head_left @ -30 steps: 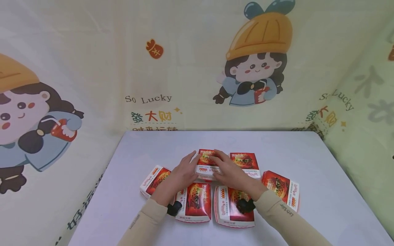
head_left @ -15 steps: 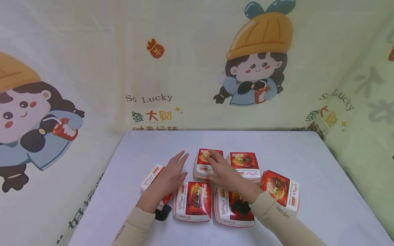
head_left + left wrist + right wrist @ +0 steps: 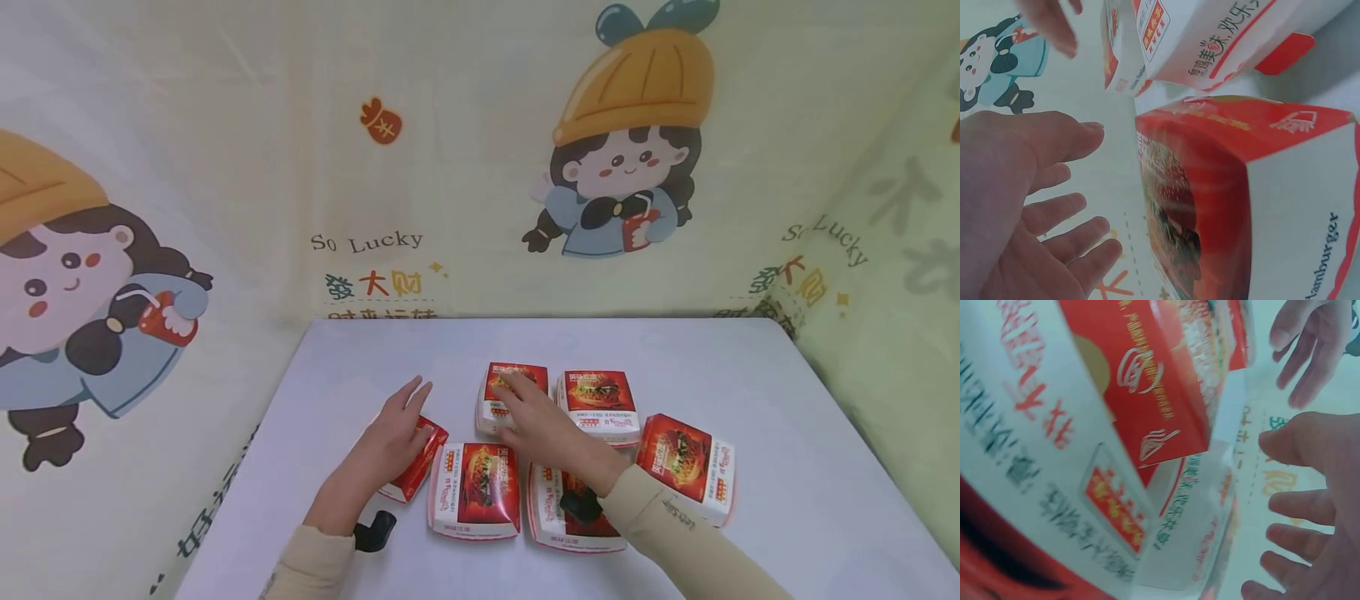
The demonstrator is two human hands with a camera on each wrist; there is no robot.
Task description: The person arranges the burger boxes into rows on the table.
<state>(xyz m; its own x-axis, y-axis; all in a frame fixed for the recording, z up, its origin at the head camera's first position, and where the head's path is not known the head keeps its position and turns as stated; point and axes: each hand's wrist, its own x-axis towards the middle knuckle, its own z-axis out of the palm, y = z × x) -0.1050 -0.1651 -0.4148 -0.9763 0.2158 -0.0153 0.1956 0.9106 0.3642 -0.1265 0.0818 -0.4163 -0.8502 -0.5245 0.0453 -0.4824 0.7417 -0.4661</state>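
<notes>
In the head view my left hand (image 3: 388, 442) is over the leftmost hamburger box (image 3: 420, 475), covering much of it. Its fingers are loosely spread, and in the left wrist view it holds nothing, apart from the red and white box (image 3: 1210, 187). My right hand (image 3: 543, 425) is over the back middle hamburger box (image 3: 498, 404), hiding its right part. In the right wrist view this hand (image 3: 1316, 506) has spread fingers with nothing between them. Whether its fingertips touch the box is unclear.
Two hamburger boxes lie in front, the left one (image 3: 476, 492) and the right one (image 3: 573, 533), partly under my right wrist. Another box (image 3: 598, 404) is at the back right, and an angled one (image 3: 686, 467) farther right. The white table (image 3: 675, 342) meets a printed cloth backdrop (image 3: 465, 167).
My left hand has left the back middle box and moved left and toward me, over the leftmost box. My right hand stays over the back middle box, shifted slightly left.
</notes>
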